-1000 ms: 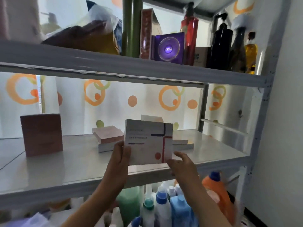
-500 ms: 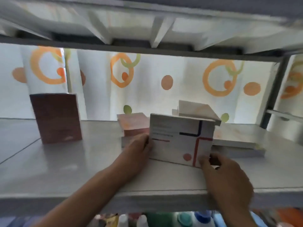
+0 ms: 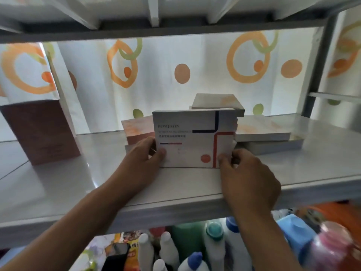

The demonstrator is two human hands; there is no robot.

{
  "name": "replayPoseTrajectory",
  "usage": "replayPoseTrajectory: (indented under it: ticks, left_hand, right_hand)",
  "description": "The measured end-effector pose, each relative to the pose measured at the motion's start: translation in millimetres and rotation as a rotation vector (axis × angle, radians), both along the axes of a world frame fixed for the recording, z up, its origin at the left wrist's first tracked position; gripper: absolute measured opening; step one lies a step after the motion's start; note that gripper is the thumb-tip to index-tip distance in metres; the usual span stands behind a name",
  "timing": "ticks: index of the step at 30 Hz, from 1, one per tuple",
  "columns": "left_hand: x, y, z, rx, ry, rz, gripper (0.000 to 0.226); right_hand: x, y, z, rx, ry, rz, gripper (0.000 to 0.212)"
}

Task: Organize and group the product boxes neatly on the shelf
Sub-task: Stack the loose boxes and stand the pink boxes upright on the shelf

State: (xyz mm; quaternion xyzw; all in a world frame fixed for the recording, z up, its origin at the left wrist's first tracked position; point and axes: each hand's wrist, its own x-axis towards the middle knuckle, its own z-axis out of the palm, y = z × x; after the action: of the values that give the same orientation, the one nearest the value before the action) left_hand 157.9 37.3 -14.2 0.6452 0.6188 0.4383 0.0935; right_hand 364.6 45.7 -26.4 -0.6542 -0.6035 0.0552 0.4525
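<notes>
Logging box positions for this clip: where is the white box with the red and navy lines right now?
The white box stands upright mid-shelf near the front edge, held between the left hand and right hand, just before the flat pink boxes.

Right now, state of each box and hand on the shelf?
white box: upright, bottom edge on shelf, held at both lower corners
left hand: grip on its left edge
right hand: grip on its lower right corner
brown box: upright, alone at left
pink box: flat, atop another
flat boxes: stacked at right

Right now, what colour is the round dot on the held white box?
Orange-red, on the white box front; head view.
</notes>
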Motion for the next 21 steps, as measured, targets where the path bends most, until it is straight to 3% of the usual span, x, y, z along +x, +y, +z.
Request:
replayPoseTrajectory:
  ticks: [8, 15, 21]
  left_hand:
    - [6.7, -9.6, 6.5, 0.006, -0.181, -0.041, 0.015]
    - [0.2, -4.2, 5.1, 0.013, -0.029, 0.108, 0.018]
    - [-2.3, -4.8, 2.6, 0.159, 0.068, 0.221, 0.014]
  right_hand:
    - [2.6, 0.9, -8.2, 0.040, -0.021, 0.024, 0.030]
    - [-3.4, -2.9, -9.2, 0.047, 0.002, -0.013, 0.030]
    - [-2.5, -2.0, -10.9, 0.045, -0.013, 0.015, 0.033]
